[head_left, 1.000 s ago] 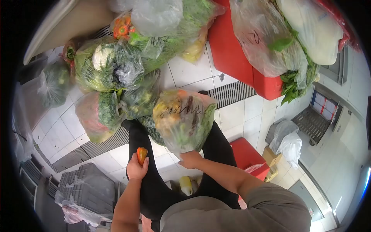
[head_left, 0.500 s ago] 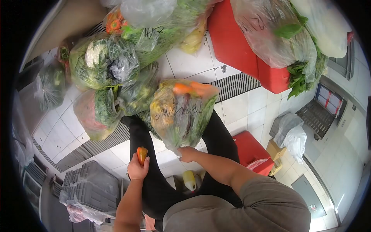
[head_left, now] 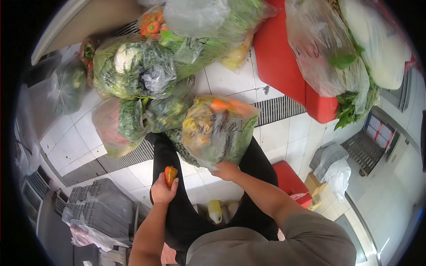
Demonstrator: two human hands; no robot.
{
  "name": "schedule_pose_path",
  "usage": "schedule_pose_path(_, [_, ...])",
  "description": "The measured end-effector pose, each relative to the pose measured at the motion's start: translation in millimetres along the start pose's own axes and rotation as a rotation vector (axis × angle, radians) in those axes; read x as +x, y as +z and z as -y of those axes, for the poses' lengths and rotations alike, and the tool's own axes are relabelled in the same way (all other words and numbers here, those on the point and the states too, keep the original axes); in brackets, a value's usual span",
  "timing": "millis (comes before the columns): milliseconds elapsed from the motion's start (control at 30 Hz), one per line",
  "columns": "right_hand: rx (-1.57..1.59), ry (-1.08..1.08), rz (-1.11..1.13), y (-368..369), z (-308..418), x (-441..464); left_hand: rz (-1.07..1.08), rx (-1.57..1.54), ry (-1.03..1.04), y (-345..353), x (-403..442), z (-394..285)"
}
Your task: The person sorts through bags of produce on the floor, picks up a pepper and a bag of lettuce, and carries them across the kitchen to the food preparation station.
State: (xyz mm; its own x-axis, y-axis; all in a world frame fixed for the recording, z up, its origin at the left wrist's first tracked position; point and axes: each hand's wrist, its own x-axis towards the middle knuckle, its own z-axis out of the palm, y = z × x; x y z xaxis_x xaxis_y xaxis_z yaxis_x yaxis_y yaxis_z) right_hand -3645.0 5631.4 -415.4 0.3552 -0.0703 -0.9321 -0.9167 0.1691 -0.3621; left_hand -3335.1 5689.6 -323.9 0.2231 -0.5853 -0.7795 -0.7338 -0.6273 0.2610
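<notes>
An orange-and-green bell pepper (head_left: 170, 176) stands up out of my left hand (head_left: 163, 189), whose fingers are wrapped round its lower part above my left thigh. Between my knees is a clear plastic bag of vegetables (head_left: 220, 133) with black handwriting on it. Orange carrots, something yellow and dark leafy greens show through the plastic. My right hand (head_left: 227, 171) is closed on the near end of this bag; the fingertips are partly hidden.
More bagged vegetables (head_left: 133, 66) cover the floor ahead on the left. Red boxes (head_left: 284, 57) stand at front right with bags on top, and a red box (head_left: 290, 181) is beside my right leg. Grey crates (head_left: 104, 206) stand left. A yellow bottle (head_left: 214, 211) is between my legs.
The whole view has shifted, so most things appear further right. My left hand still holds the pepper, turned slightly, and my right hand is still at the near end of the bag.
</notes>
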Motion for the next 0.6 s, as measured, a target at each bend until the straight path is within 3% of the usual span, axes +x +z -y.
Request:
schedule_pose_path(200, [0.142, 0.034, -0.259, -53, -15, -53, 0.011, -0.016, -0.02, -7, 0, -2])
schedule_pose_path(233, [0.339, -0.027, -0.422, -58, -21, -60, -0.002, -0.025, -0.034, -9, 1, -2])
schedule_pose_path(333, [0.548, 0.068, -0.514, -83, -24, -74, 0.007, -0.05, -0.035, -12, 1, 1])
schedule_pose_path(400, [0.957, 0.007, -0.656, -103, -14, -86, 0.014, -0.038, -0.019, -11, 2, 3])
schedule_pose_path(600, [1.012, 0.055, -0.93, -186, -31, -127, 0.007, -0.07, -0.039, -17, 3, 3])
